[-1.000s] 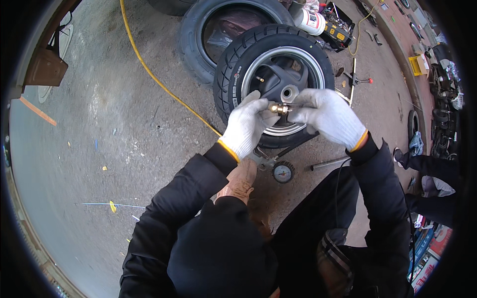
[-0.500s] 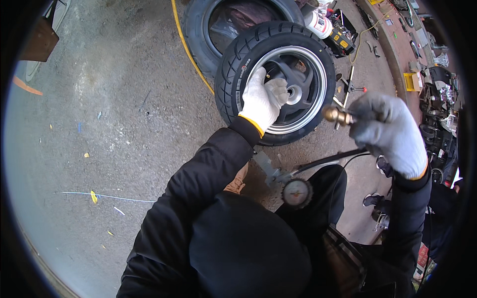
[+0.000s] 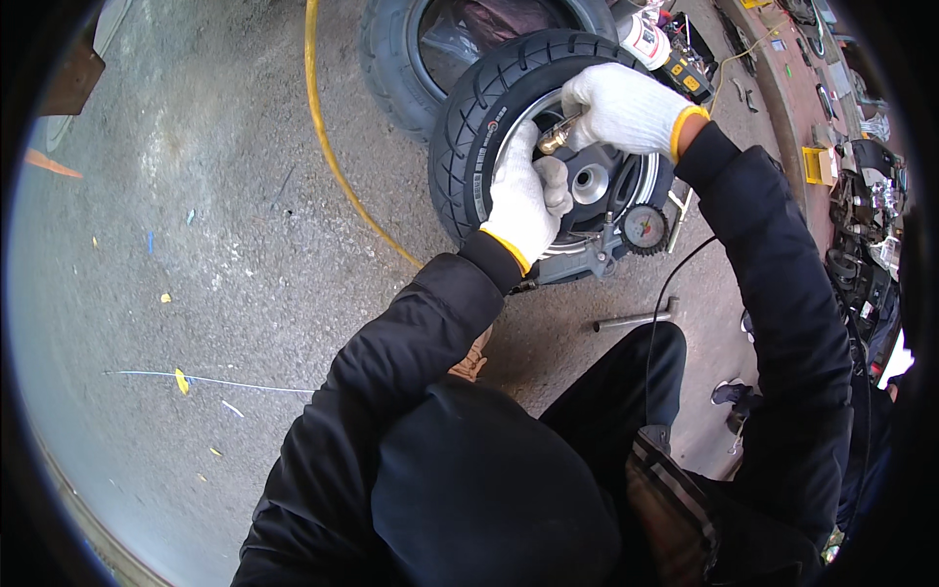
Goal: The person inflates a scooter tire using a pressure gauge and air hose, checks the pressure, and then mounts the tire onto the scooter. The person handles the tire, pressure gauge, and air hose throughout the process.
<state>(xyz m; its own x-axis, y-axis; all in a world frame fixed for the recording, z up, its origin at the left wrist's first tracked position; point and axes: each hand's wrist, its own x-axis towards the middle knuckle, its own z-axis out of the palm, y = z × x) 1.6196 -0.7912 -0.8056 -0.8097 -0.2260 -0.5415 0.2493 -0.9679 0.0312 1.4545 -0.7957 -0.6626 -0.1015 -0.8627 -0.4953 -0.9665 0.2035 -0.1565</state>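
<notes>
A motor-scooter wheel (image 3: 589, 183) with a black treaded tyre and grey spoked rim is in front of me, tilted toward me. My left hand (image 3: 526, 201), in a white glove with a yellow cuff, grips the wheel at the left of its rim, fingers curled. My right hand (image 3: 626, 110), gloved alike, pinches a brass air chuck (image 3: 554, 138) beside the left fingertips, inside the rim. The valve is hidden, so I cannot tell whether the chuck touches it. Across the wheel's near side lies a tyre inflator handle (image 3: 577, 258) with a round pressure gauge (image 3: 645, 229).
A loose tyre (image 3: 396, 78) lies behind the wheel, with a yellow hose (image 3: 333, 161) running past on the left. A metal bar (image 3: 634, 319) is by my right knee. At the back right stand a white tub (image 3: 646, 41) and a black-yellow tool box (image 3: 688, 78).
My right hand has swung left and forward with the chuck, from beside the wheel to over its rim. The inflator and gauge have moved up against the wheel. My left hand stays on it.
</notes>
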